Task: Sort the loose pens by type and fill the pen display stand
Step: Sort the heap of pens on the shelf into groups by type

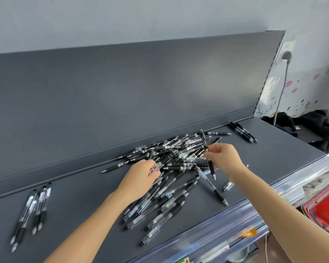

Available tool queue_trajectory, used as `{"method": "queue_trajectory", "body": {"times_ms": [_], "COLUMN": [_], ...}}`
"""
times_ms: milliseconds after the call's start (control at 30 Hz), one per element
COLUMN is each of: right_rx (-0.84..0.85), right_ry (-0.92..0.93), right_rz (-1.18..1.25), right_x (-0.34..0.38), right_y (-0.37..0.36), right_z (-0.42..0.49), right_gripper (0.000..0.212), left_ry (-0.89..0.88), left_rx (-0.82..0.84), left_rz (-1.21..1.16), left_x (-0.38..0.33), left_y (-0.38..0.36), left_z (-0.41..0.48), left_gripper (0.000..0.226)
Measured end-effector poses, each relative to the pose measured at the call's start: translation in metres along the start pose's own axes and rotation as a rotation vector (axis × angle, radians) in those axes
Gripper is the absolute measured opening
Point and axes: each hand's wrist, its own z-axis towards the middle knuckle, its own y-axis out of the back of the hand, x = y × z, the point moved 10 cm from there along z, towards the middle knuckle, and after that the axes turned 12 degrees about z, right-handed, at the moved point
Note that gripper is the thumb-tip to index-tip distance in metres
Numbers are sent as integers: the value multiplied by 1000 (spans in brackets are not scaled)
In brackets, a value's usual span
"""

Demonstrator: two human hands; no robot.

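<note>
Dozens of pens (171, 179) heaped on shelf (84, 205), clear or black barrels. Left hand (141, 175) pinches a clear pen (153, 169); right hand (224, 158) grips a black pen (203, 139).

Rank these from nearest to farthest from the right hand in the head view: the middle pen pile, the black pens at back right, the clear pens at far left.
1. Pen pile: middle, touching the right hand.
2. Black pens: back right, just beyond it.
3. Clear pens: far left, past the left hand.
</note>
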Motion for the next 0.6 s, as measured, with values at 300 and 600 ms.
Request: {"method": "queue_trajectory", "body": {"times_ms": [300,600], "right_rx": [35,-40], "right_ry": [36,-3], "right_rz": [16,-103], "right_x": [0,-38], "right_y": [37,138], "right_z": [32,114], "right_gripper": [13,5], "left_ry": [50,227], "left_rx": [115,168], "left_rz": [-297,-398], "left_x": [-65,-150], "left_y": [-28,-106], "left_z": [61,167], "left_gripper": [21,11]}}
